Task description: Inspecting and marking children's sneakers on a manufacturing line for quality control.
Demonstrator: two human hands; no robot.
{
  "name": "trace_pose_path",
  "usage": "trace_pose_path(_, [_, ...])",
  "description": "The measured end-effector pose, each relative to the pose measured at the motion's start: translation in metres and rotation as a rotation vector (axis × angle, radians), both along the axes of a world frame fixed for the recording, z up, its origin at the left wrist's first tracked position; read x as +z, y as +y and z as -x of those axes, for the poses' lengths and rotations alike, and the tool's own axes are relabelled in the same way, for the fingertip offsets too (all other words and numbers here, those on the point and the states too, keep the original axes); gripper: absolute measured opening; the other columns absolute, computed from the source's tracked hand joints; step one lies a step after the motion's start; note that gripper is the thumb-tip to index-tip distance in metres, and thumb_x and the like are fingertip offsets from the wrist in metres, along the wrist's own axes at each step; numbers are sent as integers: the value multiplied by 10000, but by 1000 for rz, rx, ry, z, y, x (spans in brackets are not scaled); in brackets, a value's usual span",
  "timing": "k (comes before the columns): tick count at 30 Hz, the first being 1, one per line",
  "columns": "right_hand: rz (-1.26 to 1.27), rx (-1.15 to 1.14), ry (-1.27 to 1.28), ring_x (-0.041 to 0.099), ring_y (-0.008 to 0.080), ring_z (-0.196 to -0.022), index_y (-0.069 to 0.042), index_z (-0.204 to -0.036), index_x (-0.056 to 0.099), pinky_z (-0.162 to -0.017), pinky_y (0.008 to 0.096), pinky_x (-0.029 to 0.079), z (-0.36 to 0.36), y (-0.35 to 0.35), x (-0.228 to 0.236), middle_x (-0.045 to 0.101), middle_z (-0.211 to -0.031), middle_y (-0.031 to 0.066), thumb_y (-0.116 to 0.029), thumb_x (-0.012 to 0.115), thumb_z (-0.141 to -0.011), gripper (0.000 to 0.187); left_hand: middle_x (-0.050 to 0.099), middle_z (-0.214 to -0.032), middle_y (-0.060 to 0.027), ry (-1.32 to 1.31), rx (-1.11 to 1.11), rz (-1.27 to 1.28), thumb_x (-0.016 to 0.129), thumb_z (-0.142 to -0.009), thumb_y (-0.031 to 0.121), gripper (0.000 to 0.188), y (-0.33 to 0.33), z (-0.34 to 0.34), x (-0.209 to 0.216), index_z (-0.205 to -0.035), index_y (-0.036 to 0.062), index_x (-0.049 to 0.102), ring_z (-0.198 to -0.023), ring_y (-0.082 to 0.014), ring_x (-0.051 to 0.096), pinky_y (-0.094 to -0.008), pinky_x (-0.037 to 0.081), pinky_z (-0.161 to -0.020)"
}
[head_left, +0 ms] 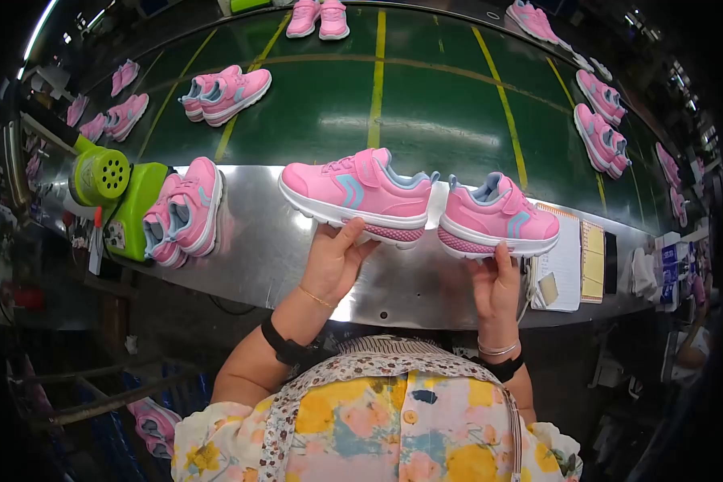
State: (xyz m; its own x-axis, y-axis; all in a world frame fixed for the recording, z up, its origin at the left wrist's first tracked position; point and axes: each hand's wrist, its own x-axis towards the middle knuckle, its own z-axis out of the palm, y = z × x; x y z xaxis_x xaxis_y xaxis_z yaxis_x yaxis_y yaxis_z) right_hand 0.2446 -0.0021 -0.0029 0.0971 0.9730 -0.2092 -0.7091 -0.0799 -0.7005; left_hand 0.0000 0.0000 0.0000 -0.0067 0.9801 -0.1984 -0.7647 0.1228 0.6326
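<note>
Two pink sneakers with white soles and light blue trim are raised above the metal table edge, their heels facing each other. My left hand [336, 261] grips the left sneaker [361, 191] from beneath, thumb up against its sole. From below, my right hand [496, 289] holds the right sneaker [498, 215], the thumb on the side of the sole. The fingers under both soles are partly hidden. Both shoes are upright with their sides turned toward me, and a small gap separates the heels.
To the left, another pair of pink sneakers [191, 210] stands beside a lime-green machine [136, 197]. A green belt with yellow lines [321, 104] runs behind the metal table [281, 269], carrying several more pairs. An open notebook [566, 261] lies at the right.
</note>
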Motion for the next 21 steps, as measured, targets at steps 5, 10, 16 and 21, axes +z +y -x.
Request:
trace_pose_path(5, [0,-50,-3,534,224,-1114,-80,-1285,442,-921,425,467,2,-3,0,543,-1225,76,-195,589,-907,422,530,-1218,-73,11,62,-11,621,-874,116,462,-2,-6,7,-1288,89,417,-1092,-223,538,-429,512,-847])
trace_pose_path(10, [-12,-55,-3,544,217,-1100,-77,-1281,444,-909,409,478,4,-3,6,540,-1229,80,-207,601,-901,431,531,-1214,-71,-5,61,-39,618,-873,102,446,-3,-9,11,-1276,86,427,-1089,-221,544,-416,516,-856])
trace_pose_path(16, [-25,-23,5,539,218,-1116,-77,-1279,442,-923,412,476,4,-4,7,537,-1234,82,-212,611,-895,441,524,-1218,-73,-15,47,-47,608,-877,81,455,-5,-11,15,-1284,88,403,-1094,-215,542,-399,501,-885])
trace_pose_path(21, [-33,-5,10,537,220,-1121,-83,-1281,440,-927,412,475,4,-5,6,534,-1240,78,-208,612,-893,442,512,-1231,-74,-30,22,-33,607,-879,72,481,-5,-12,16,-1301,92,377,-1104,-213,533,-399,475,-920])
